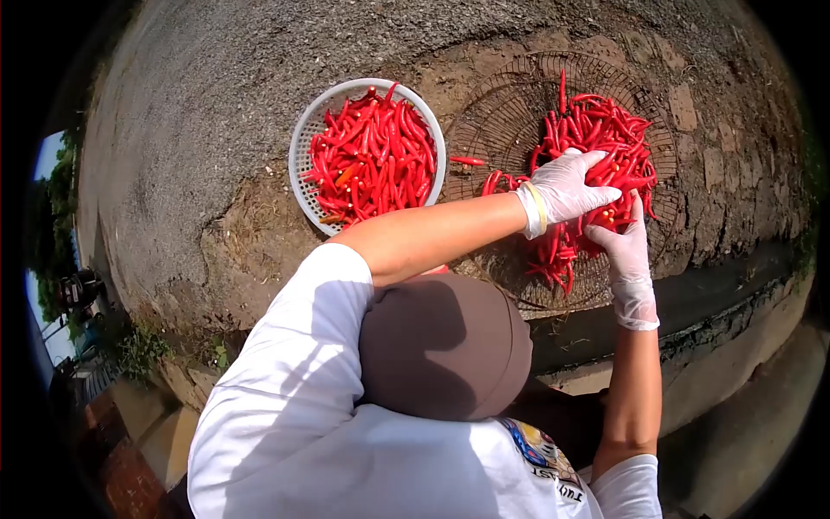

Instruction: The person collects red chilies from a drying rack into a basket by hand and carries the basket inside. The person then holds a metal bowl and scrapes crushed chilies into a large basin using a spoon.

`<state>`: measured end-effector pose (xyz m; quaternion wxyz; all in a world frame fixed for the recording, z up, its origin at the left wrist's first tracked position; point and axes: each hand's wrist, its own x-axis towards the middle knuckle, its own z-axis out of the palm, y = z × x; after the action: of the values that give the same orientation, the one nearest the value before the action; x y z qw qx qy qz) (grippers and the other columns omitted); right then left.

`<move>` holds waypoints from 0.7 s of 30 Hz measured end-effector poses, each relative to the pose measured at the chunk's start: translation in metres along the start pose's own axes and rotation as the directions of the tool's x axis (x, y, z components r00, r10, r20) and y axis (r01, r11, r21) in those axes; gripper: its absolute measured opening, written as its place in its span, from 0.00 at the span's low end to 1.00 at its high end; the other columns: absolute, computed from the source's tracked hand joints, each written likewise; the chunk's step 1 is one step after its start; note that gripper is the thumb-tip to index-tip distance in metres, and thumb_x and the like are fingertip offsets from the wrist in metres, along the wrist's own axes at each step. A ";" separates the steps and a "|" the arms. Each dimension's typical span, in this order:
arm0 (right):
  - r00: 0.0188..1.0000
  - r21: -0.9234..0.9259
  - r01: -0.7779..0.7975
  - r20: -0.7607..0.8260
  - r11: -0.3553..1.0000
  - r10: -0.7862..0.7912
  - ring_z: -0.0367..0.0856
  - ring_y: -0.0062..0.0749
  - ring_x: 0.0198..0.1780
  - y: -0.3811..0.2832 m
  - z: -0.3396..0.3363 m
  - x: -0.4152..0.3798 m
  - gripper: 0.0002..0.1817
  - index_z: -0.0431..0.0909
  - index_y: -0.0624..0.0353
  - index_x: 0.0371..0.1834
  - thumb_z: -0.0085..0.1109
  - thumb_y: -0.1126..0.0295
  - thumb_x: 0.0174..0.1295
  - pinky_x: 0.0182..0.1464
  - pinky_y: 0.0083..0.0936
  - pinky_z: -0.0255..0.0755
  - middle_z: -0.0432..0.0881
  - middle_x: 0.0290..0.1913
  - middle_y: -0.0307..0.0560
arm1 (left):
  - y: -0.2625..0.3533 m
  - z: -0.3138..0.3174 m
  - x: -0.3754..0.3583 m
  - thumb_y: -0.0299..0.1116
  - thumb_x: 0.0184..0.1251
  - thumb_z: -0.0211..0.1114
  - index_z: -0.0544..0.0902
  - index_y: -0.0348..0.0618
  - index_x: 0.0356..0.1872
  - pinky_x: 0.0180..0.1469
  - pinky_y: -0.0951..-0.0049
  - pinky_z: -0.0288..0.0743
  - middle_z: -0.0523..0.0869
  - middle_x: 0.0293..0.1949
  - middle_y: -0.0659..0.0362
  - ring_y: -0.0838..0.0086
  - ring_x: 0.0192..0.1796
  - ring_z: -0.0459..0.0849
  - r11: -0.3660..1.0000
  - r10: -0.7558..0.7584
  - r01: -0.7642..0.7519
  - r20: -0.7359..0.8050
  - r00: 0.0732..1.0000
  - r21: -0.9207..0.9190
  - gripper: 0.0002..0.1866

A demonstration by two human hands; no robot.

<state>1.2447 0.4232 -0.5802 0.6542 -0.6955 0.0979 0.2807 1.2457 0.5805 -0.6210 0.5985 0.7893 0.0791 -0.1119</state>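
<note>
Outdoor gravel and dirt ground, white basket (pixel 303 147) of chillies far left, round wire tray (pixel 510 112) far right. Left hand (pixel 566 186) lies spread flat on the red chillies (pixel 596 130); right hand (pixel 624 246) pinches a few at the pile's near edge. Risk: loose chillies slip through the wire mesh or roll off the rim into dirt, like the stray chilli (pixel 467 160) between basket and tray.

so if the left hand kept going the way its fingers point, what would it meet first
Probably the red chillies heaped on the round wire rack. The gloved left hand already lies on that pile, fingers pointing right across it; depth is hard to judge, so it may skim over them.
</note>
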 end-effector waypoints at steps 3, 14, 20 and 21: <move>0.999 -0.019 0.016 0.042 1.000 -0.015 0.80 0.31 0.50 -0.020 0.018 -0.004 0.49 0.50 0.59 0.74 0.61 0.91 0.45 0.52 0.28 0.79 0.75 0.57 0.49 | 0.009 -0.023 -0.008 0.55 0.53 0.71 0.72 0.41 0.63 0.61 0.65 0.69 0.77 0.53 0.45 0.57 0.57 0.77 0.997 0.069 -0.066 -0.089 0.994 0.035 0.40; 0.874 -0.007 0.280 0.414 0.960 -0.252 0.77 0.32 0.57 -0.022 0.188 0.015 0.48 0.54 0.61 0.72 0.67 0.85 0.45 0.57 0.26 0.74 0.75 0.59 0.50 | 0.013 -0.183 -0.099 0.31 0.63 0.69 0.75 0.37 0.58 0.54 0.74 0.76 0.82 0.52 0.57 0.76 0.48 0.82 0.874 -0.098 -0.078 -0.330 0.939 -0.479 0.24; 0.806 -0.346 0.406 0.572 0.846 -0.153 0.68 0.60 0.61 0.015 0.272 0.025 0.51 0.54 0.62 0.72 0.71 0.69 0.41 0.66 0.40 0.64 0.64 0.61 0.68 | -0.073 -0.244 -0.147 0.32 0.65 0.67 0.71 0.41 0.64 0.59 0.71 0.74 0.80 0.55 0.58 0.75 0.55 0.79 0.913 -0.241 0.031 -0.477 0.845 -0.407 0.26; 0.794 -0.404 0.438 0.593 0.803 -0.134 0.67 0.61 0.62 0.026 0.279 0.028 0.50 0.53 0.61 0.72 0.70 0.69 0.43 0.67 0.40 0.63 0.62 0.61 0.70 | -0.096 -0.249 -0.150 0.33 0.65 0.67 0.71 0.41 0.64 0.59 0.71 0.73 0.80 0.55 0.58 0.75 0.55 0.79 0.958 -0.186 0.044 -0.493 0.850 -0.285 0.27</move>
<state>1.1812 0.6955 -0.6134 0.4766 -0.7454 -0.2800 0.3726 1.0968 0.8478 -0.6050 0.6468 0.6977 0.2977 0.0787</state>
